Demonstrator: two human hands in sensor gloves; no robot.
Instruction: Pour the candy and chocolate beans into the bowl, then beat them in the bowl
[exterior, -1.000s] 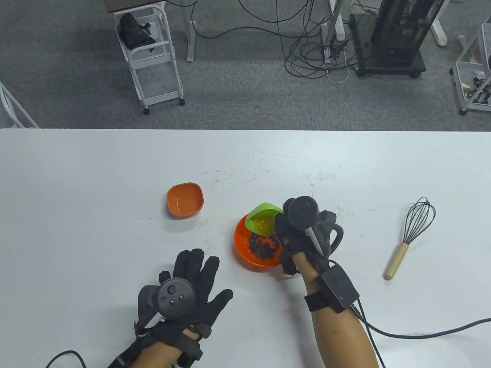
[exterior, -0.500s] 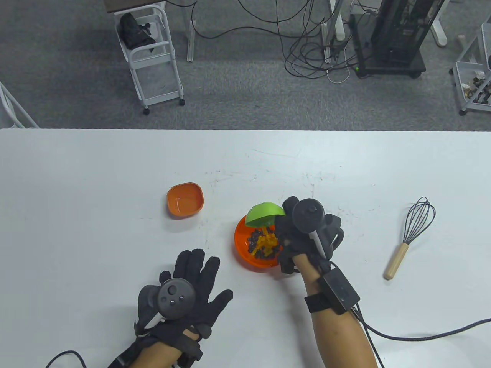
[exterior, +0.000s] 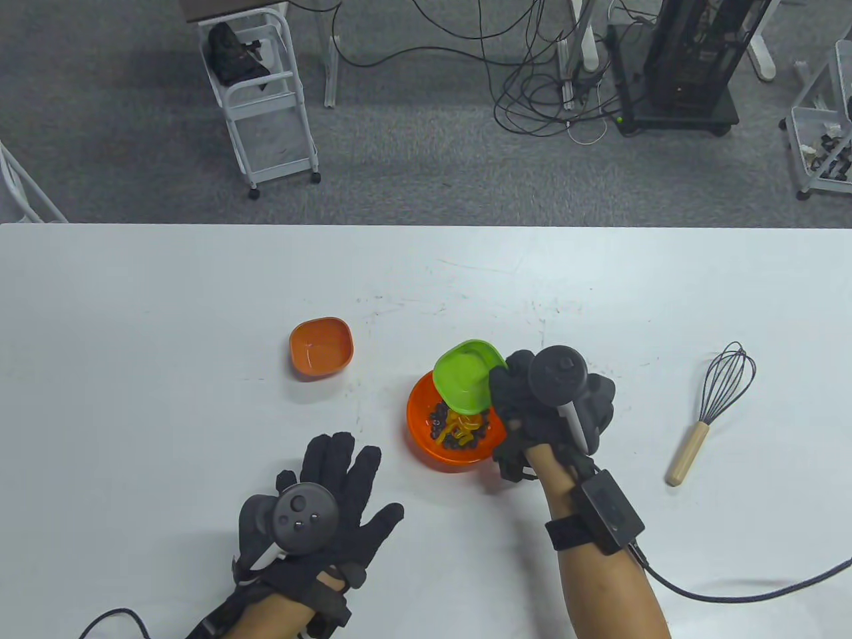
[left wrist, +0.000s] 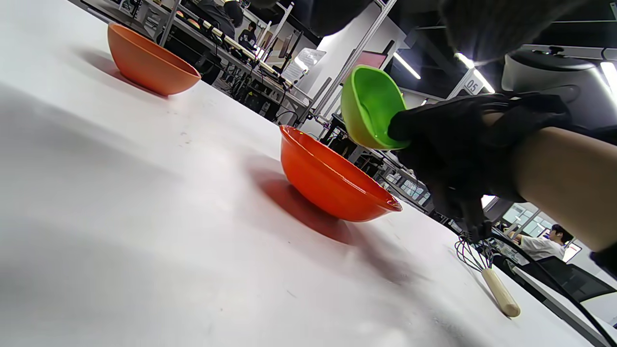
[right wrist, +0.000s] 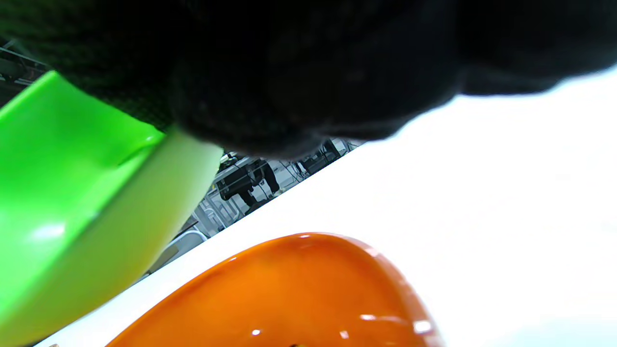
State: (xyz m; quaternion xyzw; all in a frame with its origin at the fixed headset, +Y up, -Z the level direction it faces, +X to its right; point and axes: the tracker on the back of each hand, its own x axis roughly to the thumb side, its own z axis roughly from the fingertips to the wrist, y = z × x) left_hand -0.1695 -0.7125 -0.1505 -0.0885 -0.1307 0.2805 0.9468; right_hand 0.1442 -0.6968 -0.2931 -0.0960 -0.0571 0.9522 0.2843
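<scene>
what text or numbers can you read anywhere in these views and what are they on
"05": on a white sign hanging in the background of the left wrist view.
The bowls, the whisk and the gloves show no text.
Anything on the posters and screens in the background is too small and blurred to read.

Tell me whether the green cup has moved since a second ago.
Yes. The green cup, held by the right hand, has swung back toward upright above the orange bowl, its opening now facing up.
</scene>
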